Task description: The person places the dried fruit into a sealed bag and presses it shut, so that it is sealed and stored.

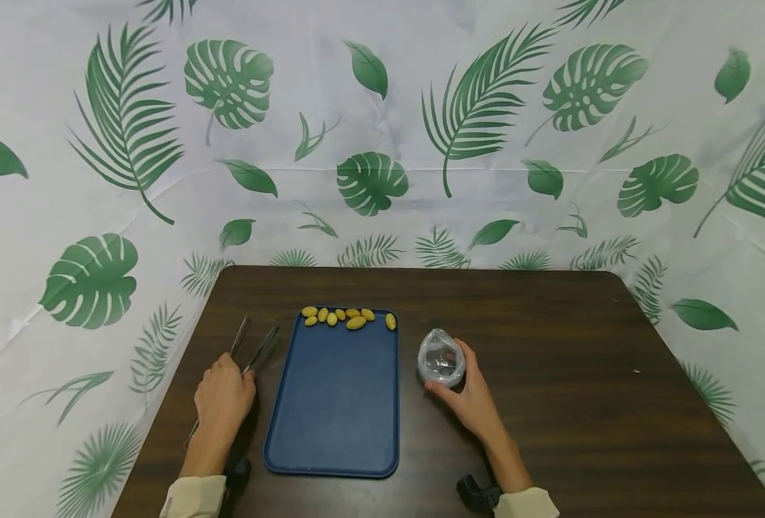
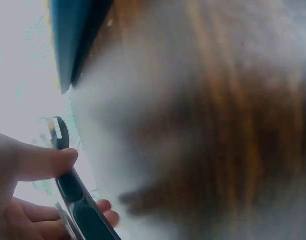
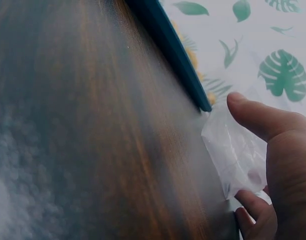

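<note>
My left hand (image 1: 223, 392) grips a pair of metal tongs (image 1: 264, 347) at the table's left side; their two arms spread apart beyond the fingers. In the left wrist view the thumb presses on one arm of the tongs (image 2: 88, 215), with fingers behind it. My right hand (image 1: 474, 403) holds a clear, crinkled plastic cup (image 1: 442, 360), thumb at its near side and fingers around its right. Between the hands lies a blue tray (image 1: 337, 403). Several small yellow oval pieces (image 1: 356, 322) sit along its far edge.
The dark wooden table (image 1: 583, 396) stretches far to the right of the cup. A white cloth with green leaves (image 1: 382, 129) hangs behind and on both sides. Dark wrist camera mounts (image 1: 477, 495) sit at both wrists.
</note>
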{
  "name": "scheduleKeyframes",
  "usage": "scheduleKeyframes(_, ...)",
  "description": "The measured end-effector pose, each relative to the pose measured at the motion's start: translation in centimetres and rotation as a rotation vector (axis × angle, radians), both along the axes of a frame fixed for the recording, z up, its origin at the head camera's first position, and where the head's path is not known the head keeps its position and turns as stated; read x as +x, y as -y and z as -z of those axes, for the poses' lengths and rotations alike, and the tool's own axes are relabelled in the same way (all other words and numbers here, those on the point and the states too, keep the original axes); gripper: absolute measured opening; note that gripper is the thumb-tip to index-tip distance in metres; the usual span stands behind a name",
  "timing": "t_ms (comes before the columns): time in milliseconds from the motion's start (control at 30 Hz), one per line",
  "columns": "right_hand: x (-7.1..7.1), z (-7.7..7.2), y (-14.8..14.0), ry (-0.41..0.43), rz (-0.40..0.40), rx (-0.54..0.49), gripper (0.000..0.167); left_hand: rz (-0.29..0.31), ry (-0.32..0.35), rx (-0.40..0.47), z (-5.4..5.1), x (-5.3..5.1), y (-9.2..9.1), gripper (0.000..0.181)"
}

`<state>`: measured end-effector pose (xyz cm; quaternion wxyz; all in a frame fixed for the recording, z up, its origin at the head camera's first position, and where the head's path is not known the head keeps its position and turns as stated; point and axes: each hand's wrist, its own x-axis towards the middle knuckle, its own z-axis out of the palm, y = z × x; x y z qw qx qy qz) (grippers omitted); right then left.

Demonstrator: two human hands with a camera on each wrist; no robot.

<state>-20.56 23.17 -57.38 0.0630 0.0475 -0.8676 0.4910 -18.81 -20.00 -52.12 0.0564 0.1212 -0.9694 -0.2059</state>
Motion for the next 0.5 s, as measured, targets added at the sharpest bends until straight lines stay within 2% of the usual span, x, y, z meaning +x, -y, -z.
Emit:
scheduleKeyframes(100,0.06,0.03,-0.01,0.011,0.001,-0.003,0.100,-0.010,-0.069,0.010,-0.37,-0.06,0.02,0.057)
scheduleKeyframes(267,0.06,0.12,-0.16,0.006,-0.001,0.000,0.100,0.013,-0.154,0.023,-0.63,-0.42,-0.01,0.062)
scheduleKeyframes(400,-0.04,0.21,-0.21,-0.002,-0.009,0.006,0.100,0.034,-0.175,0.060,-0.53,-0.71,0.13,0.065)
scheduleKeyframes(500,-0.15,0.18,-0.16,0.005,-0.016,0.000,0.099,0.071,-0.174,0.078,-0.56,-0.92,0.32,0.065)
